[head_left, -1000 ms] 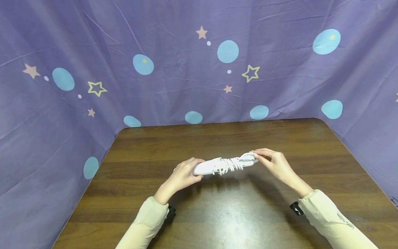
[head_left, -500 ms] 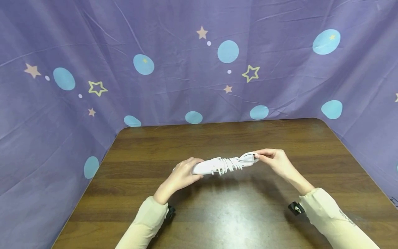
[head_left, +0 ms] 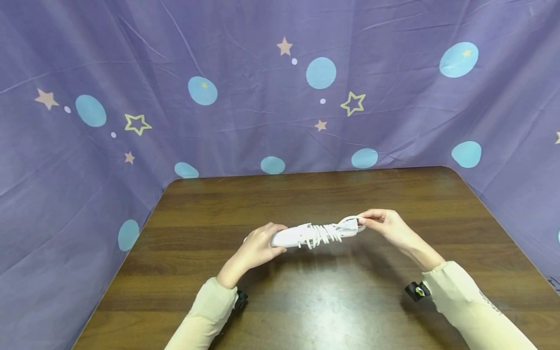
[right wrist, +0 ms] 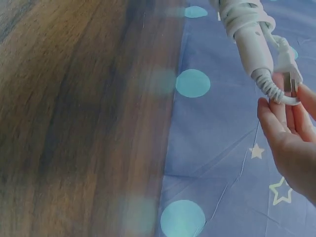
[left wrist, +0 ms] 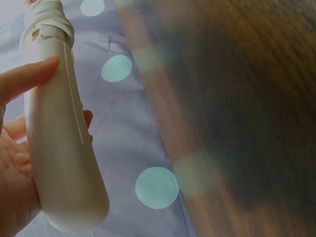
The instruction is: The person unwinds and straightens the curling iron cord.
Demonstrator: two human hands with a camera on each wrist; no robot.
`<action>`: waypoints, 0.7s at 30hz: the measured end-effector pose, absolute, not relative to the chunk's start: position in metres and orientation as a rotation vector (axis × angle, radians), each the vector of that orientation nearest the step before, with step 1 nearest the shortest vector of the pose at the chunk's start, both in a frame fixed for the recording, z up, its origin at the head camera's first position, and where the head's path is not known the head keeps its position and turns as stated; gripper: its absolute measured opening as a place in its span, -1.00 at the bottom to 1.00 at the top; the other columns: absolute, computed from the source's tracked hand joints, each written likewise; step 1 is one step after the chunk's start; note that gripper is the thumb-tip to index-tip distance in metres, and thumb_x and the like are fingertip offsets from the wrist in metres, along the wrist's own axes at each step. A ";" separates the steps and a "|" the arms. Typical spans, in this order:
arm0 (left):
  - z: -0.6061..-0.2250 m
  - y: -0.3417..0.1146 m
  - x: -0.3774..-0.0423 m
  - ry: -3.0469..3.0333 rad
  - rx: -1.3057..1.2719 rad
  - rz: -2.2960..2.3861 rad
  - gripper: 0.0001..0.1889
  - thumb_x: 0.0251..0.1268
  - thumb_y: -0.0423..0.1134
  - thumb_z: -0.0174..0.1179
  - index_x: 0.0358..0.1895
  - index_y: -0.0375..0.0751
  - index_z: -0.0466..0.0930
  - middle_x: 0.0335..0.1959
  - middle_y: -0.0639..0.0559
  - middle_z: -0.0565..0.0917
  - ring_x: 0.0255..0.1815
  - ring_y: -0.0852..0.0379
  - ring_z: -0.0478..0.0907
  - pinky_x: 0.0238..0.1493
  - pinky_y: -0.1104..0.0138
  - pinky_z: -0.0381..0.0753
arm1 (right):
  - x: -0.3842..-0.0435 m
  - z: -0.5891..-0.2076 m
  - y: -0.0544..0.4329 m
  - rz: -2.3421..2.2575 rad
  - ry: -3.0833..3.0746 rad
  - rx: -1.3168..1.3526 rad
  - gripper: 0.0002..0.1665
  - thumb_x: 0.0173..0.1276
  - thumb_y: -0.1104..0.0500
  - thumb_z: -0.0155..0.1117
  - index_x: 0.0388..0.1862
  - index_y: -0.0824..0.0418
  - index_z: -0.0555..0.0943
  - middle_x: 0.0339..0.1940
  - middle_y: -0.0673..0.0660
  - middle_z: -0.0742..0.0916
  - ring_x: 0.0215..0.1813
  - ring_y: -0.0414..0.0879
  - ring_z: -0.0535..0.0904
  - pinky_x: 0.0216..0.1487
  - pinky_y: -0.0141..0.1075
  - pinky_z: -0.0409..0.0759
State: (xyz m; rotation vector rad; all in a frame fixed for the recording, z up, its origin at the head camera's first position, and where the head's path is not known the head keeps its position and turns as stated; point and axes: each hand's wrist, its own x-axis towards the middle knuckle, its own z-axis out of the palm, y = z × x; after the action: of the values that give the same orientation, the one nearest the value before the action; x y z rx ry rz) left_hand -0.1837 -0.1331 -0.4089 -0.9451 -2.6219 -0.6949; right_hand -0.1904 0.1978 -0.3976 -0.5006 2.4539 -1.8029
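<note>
A white hair straightener (head_left: 286, 237) is held above the table, its power cord (head_left: 323, 234) wound in several turns around the far half. My left hand (head_left: 260, 244) grips the smooth rounded end, thumb on top and fingers behind, as the left wrist view shows. At the other end, my right hand (head_left: 389, 229) pinches the cord where it bends out of the ribbed sleeve (right wrist: 266, 85). The two-pronged plug (right wrist: 288, 66) hangs beside that sleeve, its prongs pointing at the right fingertips.
The brown wooden table (head_left: 323, 194) lies beneath both hands. A purple curtain (head_left: 245, 131) with blue dots and stars hangs behind and along the sides. A black wrist mount (head_left: 417, 290) sits under the right sleeve.
My right hand has shifted slightly right along the cord, its fingers drawing a little away from the straightener's end. The left hand keeps its grip almost in place.
</note>
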 end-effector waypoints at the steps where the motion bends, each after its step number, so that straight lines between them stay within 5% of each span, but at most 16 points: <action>1: -0.409 -0.133 -0.184 -2.620 -0.948 -0.698 -0.53 -0.29 -0.24 0.40 -0.14 -0.18 0.53 -0.32 0.04 0.59 -0.38 0.16 0.50 -0.36 0.30 0.46 | -0.191 -0.398 0.198 -1.809 2.435 -0.490 -0.66 0.23 0.23 0.14 -0.17 0.52 0.52 -0.41 -0.17 0.67 -0.28 -0.33 0.54 -0.18 -0.45 0.43; 7: -0.409 -0.133 -0.183 -2.626 -0.946 -0.693 -0.53 -0.27 -0.23 0.40 -0.13 -0.17 0.54 -0.31 0.04 0.60 -0.38 0.17 0.51 -0.36 0.30 0.46 | -0.190 -0.401 0.197 -1.801 2.542 -0.532 -0.69 0.21 0.25 0.17 -0.16 0.47 0.54 -0.36 0.00 0.70 -0.30 -0.33 0.56 -0.22 -0.46 0.46; 12: -0.410 -0.132 -0.184 -2.614 -0.953 -0.685 -0.53 -0.26 -0.22 0.40 -0.13 -0.18 0.53 -0.31 0.04 0.60 -0.39 0.18 0.50 -0.37 0.32 0.45 | -0.182 -0.393 0.187 -1.760 2.776 -0.856 -0.78 0.17 0.45 0.11 -0.17 0.39 0.55 -0.33 0.22 0.67 -0.28 -0.29 0.56 -0.24 -0.52 0.45; 21: -0.408 -0.132 -0.184 -2.617 -0.923 -0.692 -0.53 -0.27 -0.21 0.40 -0.13 -0.16 0.54 -0.30 0.06 0.60 -0.39 0.19 0.50 -0.37 0.32 0.45 | -0.183 -0.402 0.184 -1.595 2.949 -0.956 -0.76 0.08 0.36 0.26 -0.22 0.23 0.63 -0.30 0.02 0.64 -0.19 -0.19 0.51 -0.13 -0.50 0.38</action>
State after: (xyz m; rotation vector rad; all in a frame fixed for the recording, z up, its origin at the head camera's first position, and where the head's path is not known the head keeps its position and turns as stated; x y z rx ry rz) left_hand -0.1842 -0.1315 -0.4082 -0.9225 -2.6165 -0.6922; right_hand -0.1830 0.1837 -0.4024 -0.9560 2.9493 -1.5954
